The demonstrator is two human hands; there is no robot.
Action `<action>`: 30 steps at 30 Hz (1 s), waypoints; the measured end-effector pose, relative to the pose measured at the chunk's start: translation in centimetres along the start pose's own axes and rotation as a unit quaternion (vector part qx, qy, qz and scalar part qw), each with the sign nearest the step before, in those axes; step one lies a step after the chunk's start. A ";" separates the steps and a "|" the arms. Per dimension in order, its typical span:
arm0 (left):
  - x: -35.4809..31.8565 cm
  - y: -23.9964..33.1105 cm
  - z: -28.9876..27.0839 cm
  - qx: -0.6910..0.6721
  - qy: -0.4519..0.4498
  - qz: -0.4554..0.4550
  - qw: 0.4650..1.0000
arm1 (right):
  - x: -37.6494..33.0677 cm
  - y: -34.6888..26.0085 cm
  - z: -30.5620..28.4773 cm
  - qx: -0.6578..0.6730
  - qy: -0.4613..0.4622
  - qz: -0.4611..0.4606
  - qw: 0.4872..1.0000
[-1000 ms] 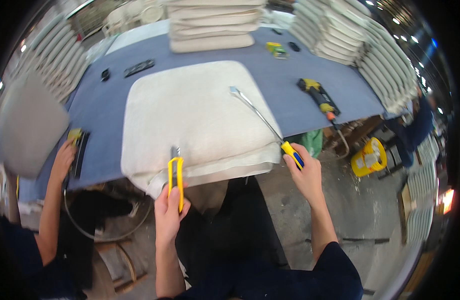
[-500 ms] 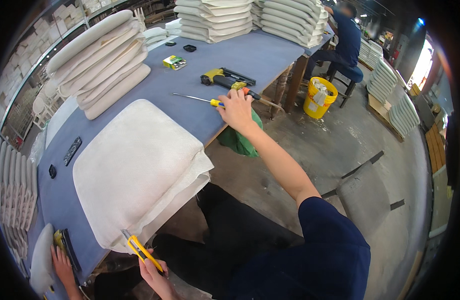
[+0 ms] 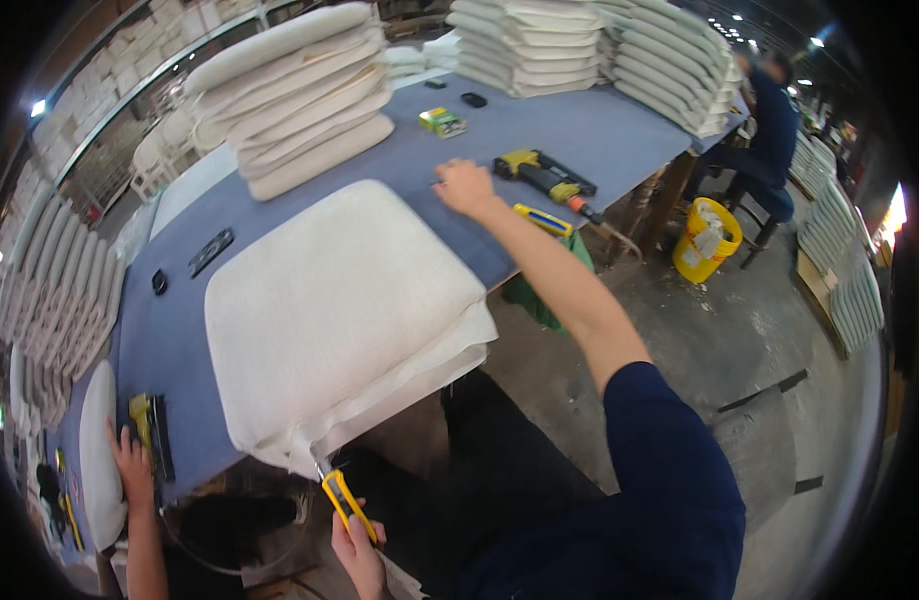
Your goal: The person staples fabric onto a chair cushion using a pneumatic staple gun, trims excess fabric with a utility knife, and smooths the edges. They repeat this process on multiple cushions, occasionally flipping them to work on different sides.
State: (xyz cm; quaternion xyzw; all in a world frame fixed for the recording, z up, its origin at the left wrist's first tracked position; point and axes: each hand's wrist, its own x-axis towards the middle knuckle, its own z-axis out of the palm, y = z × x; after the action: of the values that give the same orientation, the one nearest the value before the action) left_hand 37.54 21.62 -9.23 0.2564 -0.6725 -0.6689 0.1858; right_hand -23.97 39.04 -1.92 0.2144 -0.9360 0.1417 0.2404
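My left hand is closed round a yellow utility knife. Its blade end is at the loose fabric on the near corner of a white fabric-covered seat cushion, which lies on the blue-covered table. My right hand reaches over the table past the cushion, fingers stretched leftward and somewhat blurred. Beside that wrist lies a yellow-and-blue screwdriver handle; the shaft is out of sight, seemingly under my hand and arm. A yellow-and-black staple gun rests farther right.
Another person's hand touches a pale cushion by a second staple gun. Stacked cushions stand behind. A small green-and-yellow box is on the table. A yellow bucket and a seated person are at right.
My right hand has left the screwdriver handle and shifted left across the table. The whole view has swung, so things sit farther right. My left hand still holds the utility knife by the cushion corner.
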 end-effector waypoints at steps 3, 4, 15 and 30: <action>-1.1 0.6 -0.1 -0.036 -0.028 -0.016 0.999 | 1.9 -0.9 2.4 -0.079 0.005 -0.004 0.997; -1.5 1.5 0.1 -0.046 -0.036 -0.022 0.998 | 2.5 -0.5 2.8 -0.083 0.009 0.001 0.997; 0.2 2.5 1.7 -0.044 -0.031 -0.002 0.999 | 3.8 -0.1 1.2 0.267 0.300 -0.010 0.916; 5.1 -0.3 6.7 0.168 -0.216 0.031 0.961 | -60.0 11.1 -7.2 0.250 0.158 0.538 0.790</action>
State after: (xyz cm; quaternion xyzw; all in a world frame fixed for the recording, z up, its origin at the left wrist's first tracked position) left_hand 29.51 23.95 -10.26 0.1125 -0.8069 -0.5798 0.0107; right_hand 21.17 71.27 -28.29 -0.2961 -0.7810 0.5090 0.2078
